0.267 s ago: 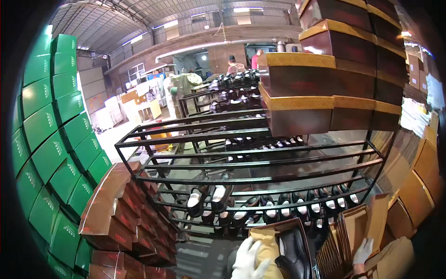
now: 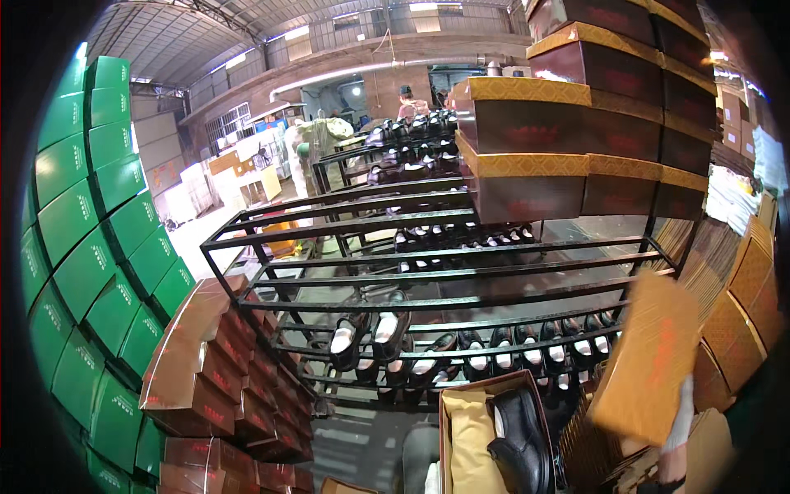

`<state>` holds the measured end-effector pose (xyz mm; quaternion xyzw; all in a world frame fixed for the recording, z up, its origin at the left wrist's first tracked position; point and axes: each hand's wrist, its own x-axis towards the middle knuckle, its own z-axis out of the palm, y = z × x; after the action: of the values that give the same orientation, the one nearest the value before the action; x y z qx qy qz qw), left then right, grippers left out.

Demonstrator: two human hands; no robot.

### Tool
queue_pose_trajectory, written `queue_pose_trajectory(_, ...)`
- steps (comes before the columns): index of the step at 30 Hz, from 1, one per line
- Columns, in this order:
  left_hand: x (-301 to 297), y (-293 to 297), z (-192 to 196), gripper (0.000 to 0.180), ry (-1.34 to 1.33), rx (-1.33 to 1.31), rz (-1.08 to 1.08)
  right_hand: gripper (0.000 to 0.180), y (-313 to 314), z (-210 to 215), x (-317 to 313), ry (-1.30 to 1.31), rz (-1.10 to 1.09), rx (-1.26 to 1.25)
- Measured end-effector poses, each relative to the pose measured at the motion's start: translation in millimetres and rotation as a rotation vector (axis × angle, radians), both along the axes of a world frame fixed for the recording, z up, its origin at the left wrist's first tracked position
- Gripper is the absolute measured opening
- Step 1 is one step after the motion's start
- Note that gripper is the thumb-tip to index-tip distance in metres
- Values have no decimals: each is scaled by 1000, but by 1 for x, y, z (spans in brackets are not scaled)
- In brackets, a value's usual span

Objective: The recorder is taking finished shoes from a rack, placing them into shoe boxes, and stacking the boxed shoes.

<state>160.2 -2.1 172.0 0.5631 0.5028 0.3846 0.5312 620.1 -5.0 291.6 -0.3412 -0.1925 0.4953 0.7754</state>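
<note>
Open top of shoe box (image 2: 451, 412) free; rack bars (image 2: 444, 300) ahead, box stacks (image 2: 222, 362) at L & R.

A shoe warehouse: stacked green boxes (image 2: 90, 239) at nine o'clock, brown shoeboxes (image 2: 576, 123) at one, metal racks (image 2: 436, 272) of black shoes (image 2: 494, 346) centre.

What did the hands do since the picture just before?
The right hand has lifted a tan box lid up beside the open shoe box. The left hand has dropped almost out of view at the lower edge. The black shoe stays in the box, and the metal rack is unchanged.
</note>
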Motion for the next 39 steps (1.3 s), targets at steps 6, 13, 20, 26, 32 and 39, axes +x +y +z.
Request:
queue_pose_trajectory(6,16,-3,32,113,-197,200,-228,110,-27,-52,-131,-1144,384,-348)
queue_pose_trajectory(13,59,84,11,100,-73,250,-28,122,59,-30,-104,-783,495,-198)
queue_pose_trajectory(20,85,199,39,87,-473,135,-262,97,118,-20,-85,-624,374,-30)
queue_pose_trajectory(26,114,205,23,90,-417,67,-141,109,117,-53,-74,-697,178,-24)
queue_pose_trajectory(32,107,135,36,112,-292,212,-311,98,54,-25,-86,-675,159,-179)
queue_pose_trajectory(39,64,26,46,105,-146,81,-359,89,-33,-41,-95,-249,419,-379)
